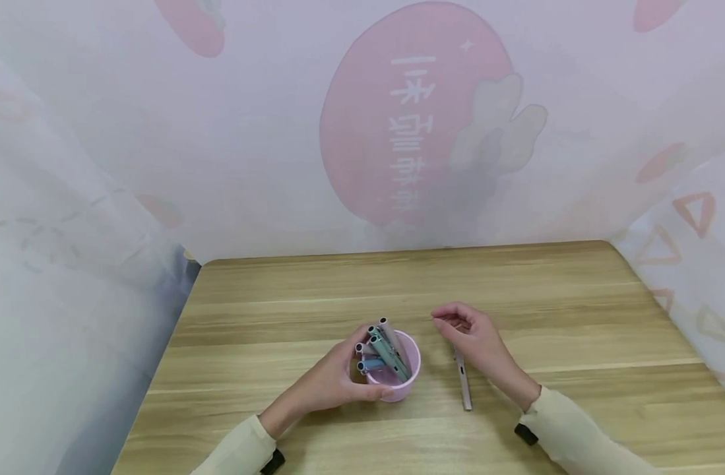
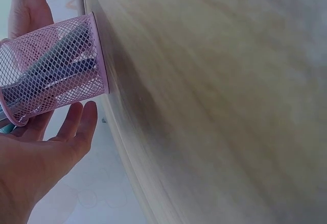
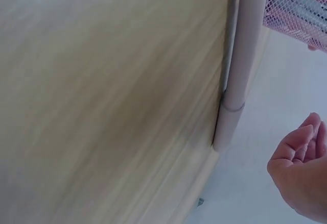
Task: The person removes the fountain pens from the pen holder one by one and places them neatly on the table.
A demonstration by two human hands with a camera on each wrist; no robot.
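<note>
Pink wire-mesh pen cup (image 1: 398,376) on the light wooden worktop (image 1: 576,310), hands on either side

The left hand (image 1: 332,382) cups the holder's side with relaxed, mostly straight fingers; grey and blue pens (image 1: 386,349) stick out of it. The right hand (image 1: 472,336) hovers just right of it, fingers loosely curled, holding nothing, above a grey pen (image 1: 463,382) lying flat on the wood.
</note>
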